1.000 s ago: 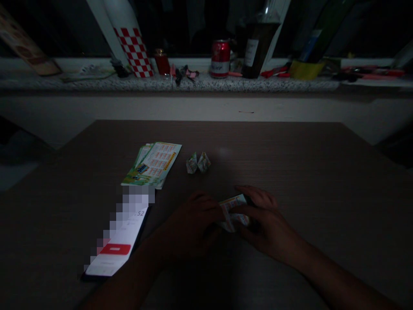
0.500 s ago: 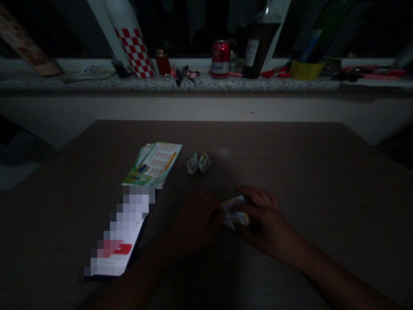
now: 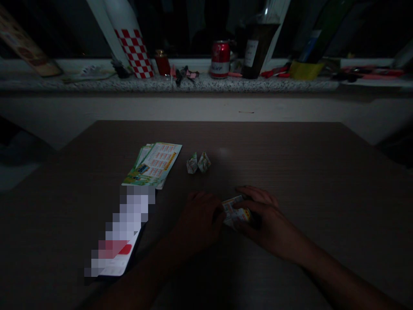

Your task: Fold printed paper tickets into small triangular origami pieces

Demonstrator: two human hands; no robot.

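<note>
A small folded piece of printed paper (image 3: 234, 211) lies low over the table between my two hands. My left hand (image 3: 203, 217) pinches its left edge, thumb and fingers closed there in deep shadow. From the other side my right hand (image 3: 263, 215) grips the paper with thumb and index finger, its other fingers stretched behind the paper. Beyond my hands stand two small folded paper shapes (image 3: 198, 163), side by side. To the left lies a stack of printed calendar cards (image 3: 156, 163), green at its lower end.
A lit phone (image 3: 118, 262), partly pixelated, lies left of my left forearm. On the stone windowsill (image 3: 200, 84) behind the table stand a checkered bottle (image 3: 135, 51), a red can (image 3: 220, 59) and a dark labelled bottle (image 3: 256, 51).
The folded paper has shifted slightly between my fingers, and its flaps lie differently, with more yellow print showing at the right. Both hands stay in nearly the same place.
</note>
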